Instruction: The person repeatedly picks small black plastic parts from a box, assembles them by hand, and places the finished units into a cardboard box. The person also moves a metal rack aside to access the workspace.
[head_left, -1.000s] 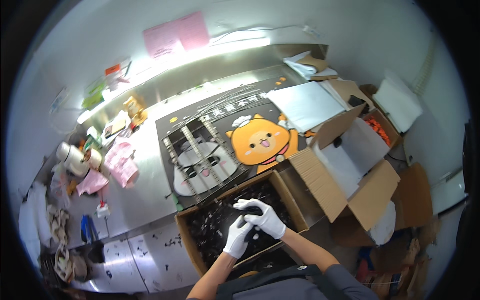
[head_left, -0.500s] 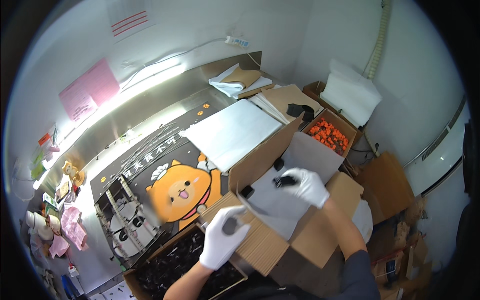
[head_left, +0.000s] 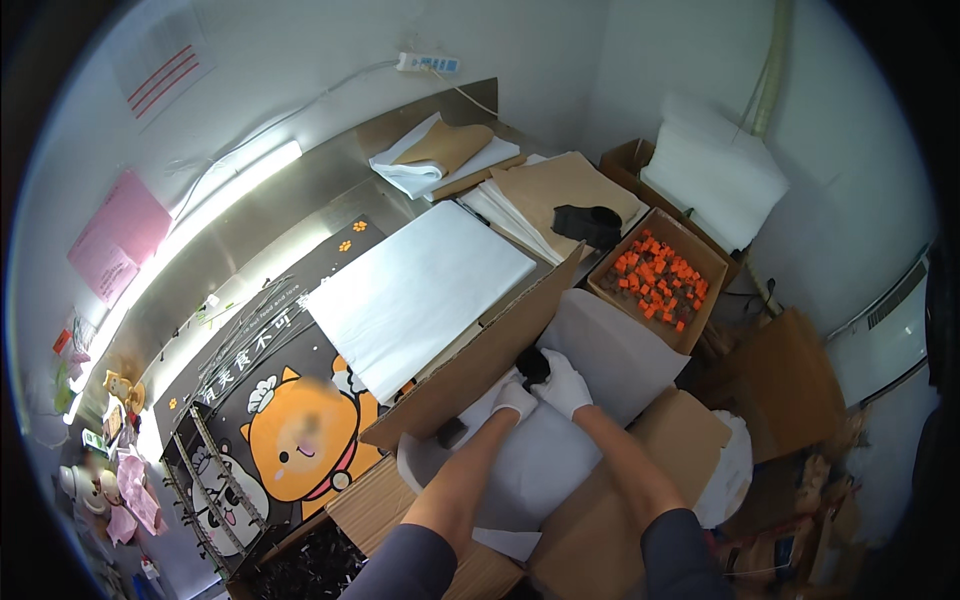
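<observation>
Both arms extended far, converging. Left forearm (head_left: 466, 480) bare, slanting rightward from near side; right forearm (head_left: 628, 462) bare, slanting leftward. Left hand (head_left: 514, 396) and right hand (head_left: 566, 386) white-gloved, close together. Right fingers curled inward; left fingers' bend unclear. Dark sleeves (head_left: 408, 566) pushed near elbows.

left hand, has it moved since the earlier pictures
Yes: a second ago the left hand was over the black parts; judged against the open carton, it has moved rightward, from outside to inside.
</observation>
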